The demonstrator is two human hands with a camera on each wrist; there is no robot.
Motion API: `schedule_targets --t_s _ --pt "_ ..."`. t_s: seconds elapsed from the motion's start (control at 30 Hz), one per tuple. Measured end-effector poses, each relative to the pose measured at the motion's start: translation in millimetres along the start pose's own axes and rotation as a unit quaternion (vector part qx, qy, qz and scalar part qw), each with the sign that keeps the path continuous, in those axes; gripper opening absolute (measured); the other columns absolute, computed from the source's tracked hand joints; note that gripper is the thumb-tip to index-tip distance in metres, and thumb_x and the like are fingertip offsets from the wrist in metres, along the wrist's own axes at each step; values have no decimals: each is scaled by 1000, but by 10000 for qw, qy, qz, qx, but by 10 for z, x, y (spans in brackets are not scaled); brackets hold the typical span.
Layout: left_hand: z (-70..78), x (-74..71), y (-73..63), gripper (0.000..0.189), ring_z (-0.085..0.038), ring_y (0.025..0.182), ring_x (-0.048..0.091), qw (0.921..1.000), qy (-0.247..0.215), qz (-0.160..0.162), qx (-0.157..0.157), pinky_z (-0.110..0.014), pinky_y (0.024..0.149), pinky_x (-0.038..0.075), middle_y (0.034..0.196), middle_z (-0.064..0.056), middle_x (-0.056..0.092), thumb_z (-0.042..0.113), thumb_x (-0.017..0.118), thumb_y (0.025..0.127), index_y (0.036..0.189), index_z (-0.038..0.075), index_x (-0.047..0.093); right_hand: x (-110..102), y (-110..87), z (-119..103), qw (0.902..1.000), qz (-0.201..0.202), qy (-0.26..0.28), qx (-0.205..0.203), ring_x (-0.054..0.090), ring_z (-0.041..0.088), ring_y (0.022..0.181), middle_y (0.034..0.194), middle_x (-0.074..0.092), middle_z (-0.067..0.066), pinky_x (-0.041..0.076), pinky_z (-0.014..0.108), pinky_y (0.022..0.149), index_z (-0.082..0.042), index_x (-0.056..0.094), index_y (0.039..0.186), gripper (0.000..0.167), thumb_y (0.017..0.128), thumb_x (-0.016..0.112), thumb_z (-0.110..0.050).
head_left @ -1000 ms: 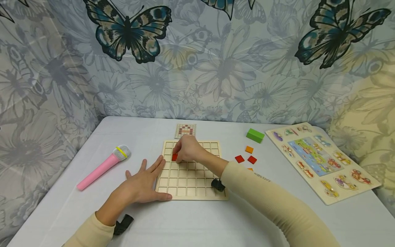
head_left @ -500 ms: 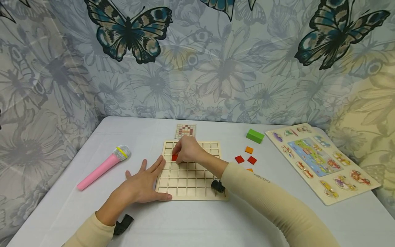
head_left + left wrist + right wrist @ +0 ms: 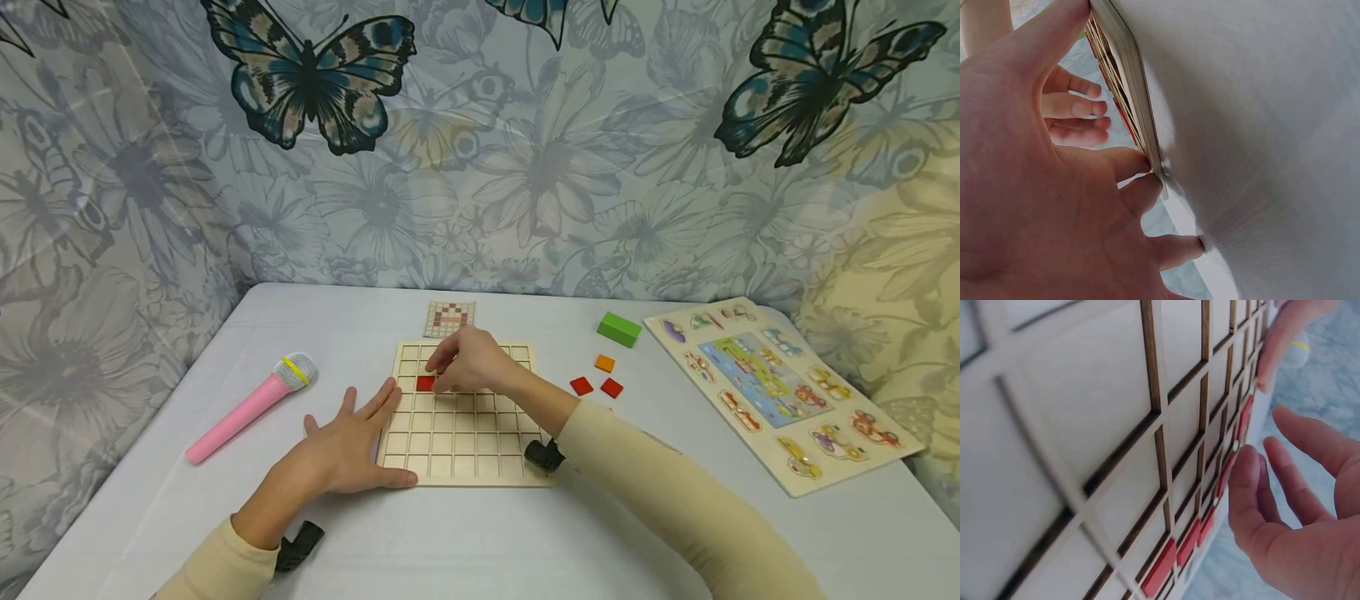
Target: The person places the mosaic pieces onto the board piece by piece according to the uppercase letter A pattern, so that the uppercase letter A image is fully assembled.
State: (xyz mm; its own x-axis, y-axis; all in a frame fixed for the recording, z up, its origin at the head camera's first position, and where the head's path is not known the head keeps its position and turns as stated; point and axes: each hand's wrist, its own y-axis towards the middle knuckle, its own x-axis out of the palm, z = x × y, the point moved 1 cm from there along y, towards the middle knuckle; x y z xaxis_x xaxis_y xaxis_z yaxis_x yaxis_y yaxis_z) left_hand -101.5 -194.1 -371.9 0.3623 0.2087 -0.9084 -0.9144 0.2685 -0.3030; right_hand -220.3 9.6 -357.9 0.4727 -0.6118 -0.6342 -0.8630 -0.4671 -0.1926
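Observation:
A wooden grid board (image 3: 465, 450) lies on the white table, with a red square tile (image 3: 424, 383) set in its upper left part. Close beside that tile hovers my right hand (image 3: 472, 360), its loosely bent fingers holding nothing. In the right wrist view, several red tiles (image 3: 1160, 569) sit in cells along the board's far rows; from the head view most are behind the right hand. My left hand (image 3: 348, 442) rests spread at the board's left edge. Its thumb and fingers (image 3: 1132, 164) touch the board's rim in the left wrist view.
A small pattern card (image 3: 450, 319) lies behind the board. To the right are a green block (image 3: 619, 329), an orange tile (image 3: 604, 363), loose red tiles (image 3: 581, 386) and a picture puzzle board (image 3: 787, 392). A pink toy microphone (image 3: 251, 408) lies left.
My right hand has let go of the red tile and drawn slightly right, leaving more of the tile showing in its cell. The left hand has stayed in place.

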Motion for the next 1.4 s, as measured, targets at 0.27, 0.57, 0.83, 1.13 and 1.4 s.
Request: schedule_targets --t_s 0.27,0.57,0.83,1.13,1.4 --pt "-6 -7 -7 126 -58 155 14 10000 4 -25 -38 -94 95 20 177 2 8 78 75 76 169 19 15 -242 -218 152 9989 39 451 88 67 18 89 105 76 4 56 31 73 -11 82 102 21 82 87 -13" --pt "-5 -13 -10 125 -58 155 13 10000 -18 -13 -31 -95 95 19 177 2 8 77 76 76 169 18 16 -440 -446 379 9964 232 737 362 71 24 87 102 76 3 57 34 74 -9 80 105 20 87 84 -16" --pt "-3 -5 -4 125 -58 155 13 10000 -4 -5 -30 -95 95 19 177 2 8 76 76 76 169 18 15 -581 -634 575 9958 425 698 415 67 21 91 108 74 5 54 34 79 -10 79 110 23 89 82 -18" --pt "17 -6 -4 126 -58 155 13 10000 -51 -28 -15 -95 95 18 177 2 9 77 76 76 169 19 14 -779 -845 785 9921 801 791 555 66 25 91 108 71 12 57 39 78 -4 77 114 25 90 78 -11" --pt "19 3 4 126 -59 155 14 10000 6 -16 -6 -95 94 19 177 2 9 78 76 75 169 19 15 -964 -957 989 9891 838 859 849 65 27 79 115 71 18 54 32 66 -2 75 118 27 92 76 -9"
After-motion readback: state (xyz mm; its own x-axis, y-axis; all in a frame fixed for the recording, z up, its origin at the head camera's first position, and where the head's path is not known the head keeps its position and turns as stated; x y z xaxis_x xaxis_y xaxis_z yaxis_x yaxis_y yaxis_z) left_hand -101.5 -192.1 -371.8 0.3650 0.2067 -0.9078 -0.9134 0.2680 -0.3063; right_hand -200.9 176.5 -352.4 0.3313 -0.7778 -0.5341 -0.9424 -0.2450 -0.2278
